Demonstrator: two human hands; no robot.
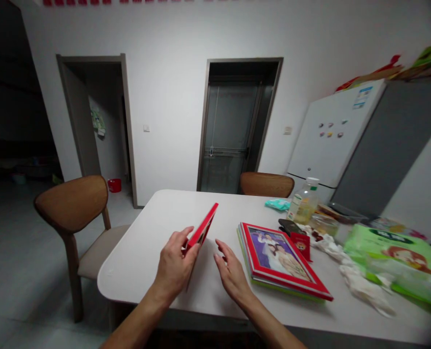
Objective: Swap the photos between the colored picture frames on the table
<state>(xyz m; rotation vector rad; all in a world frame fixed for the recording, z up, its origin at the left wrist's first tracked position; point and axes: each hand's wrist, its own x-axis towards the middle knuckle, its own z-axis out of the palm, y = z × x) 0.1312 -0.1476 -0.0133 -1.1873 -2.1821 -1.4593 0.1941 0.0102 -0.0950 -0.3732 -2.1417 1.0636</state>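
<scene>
My left hand (pixel 175 265) grips a thin red picture frame (pixel 203 227), which stands on edge with its back half hidden by my fingers. My right hand (pixel 230 277) is open and holds nothing, a small gap away from that frame. To its right lies a stack of red-edged picture frames (pixel 281 259), the top one showing a photo of two people. A red envelope (pixel 301 245) sits against the stack's far corner, and crumpled white plastic (pixel 361 276) lies to the right.
The white table (pixel 139 257) also bears a green package (pixel 393 257), a plastic bottle (pixel 304 202), a glass jar (pixel 323 225) and a teal cloth (pixel 278 204). Wooden chairs (pixel 72 206) stand at its left and far sides. A white refrigerator (pixel 328 131) stands at the right.
</scene>
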